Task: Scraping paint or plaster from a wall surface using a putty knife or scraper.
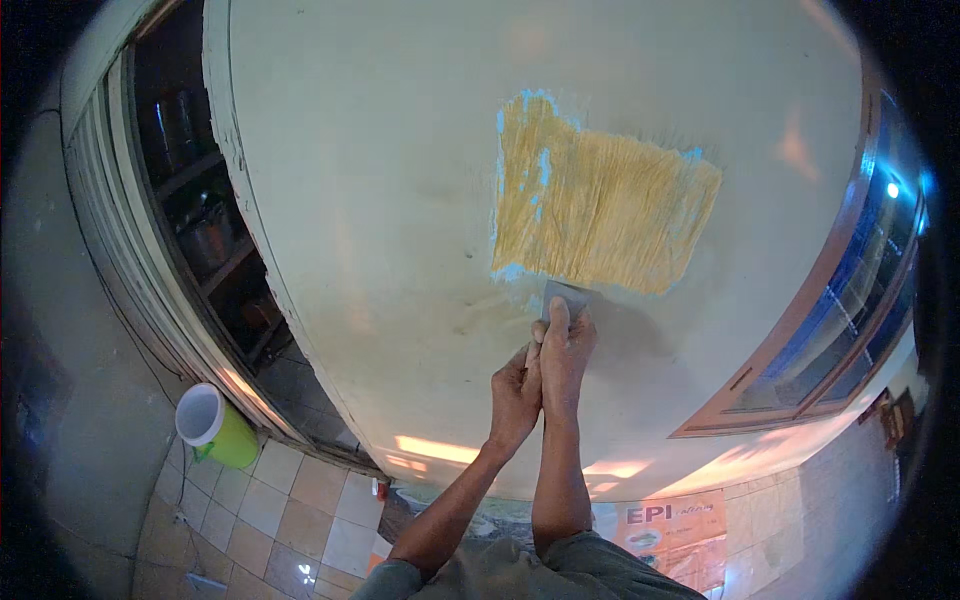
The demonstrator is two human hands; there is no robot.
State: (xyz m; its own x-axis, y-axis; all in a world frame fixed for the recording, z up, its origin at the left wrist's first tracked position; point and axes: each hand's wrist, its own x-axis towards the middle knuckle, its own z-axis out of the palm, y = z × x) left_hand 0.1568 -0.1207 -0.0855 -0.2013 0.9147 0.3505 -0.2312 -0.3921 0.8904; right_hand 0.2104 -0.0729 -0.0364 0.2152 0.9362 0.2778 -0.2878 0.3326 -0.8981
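Before me, a pale painted wall [390, 187] bears a roughly rectangular yellow-tan patch [607, 202] with streaks and bits of light blue along its edges. My right hand [568, 345] grips a scraper [564, 294] with a flat grey blade, its thumb laid along the blade. The blade's far edge lies at the patch's lower edge, by the wall. My left hand [516, 382] is closed just below and left of it, against the right hand, around what looks like the scraper's lower end. The fingers mostly hide the handle.
A framed window [817, 337] is at right. To the left, a doorway [225, 225] with chipped edging opens onto dark shelves. A lime-green bucket [232, 435] stands on the tiled floor [247, 517]. A printed banner [675, 540] lies at the wall's foot.
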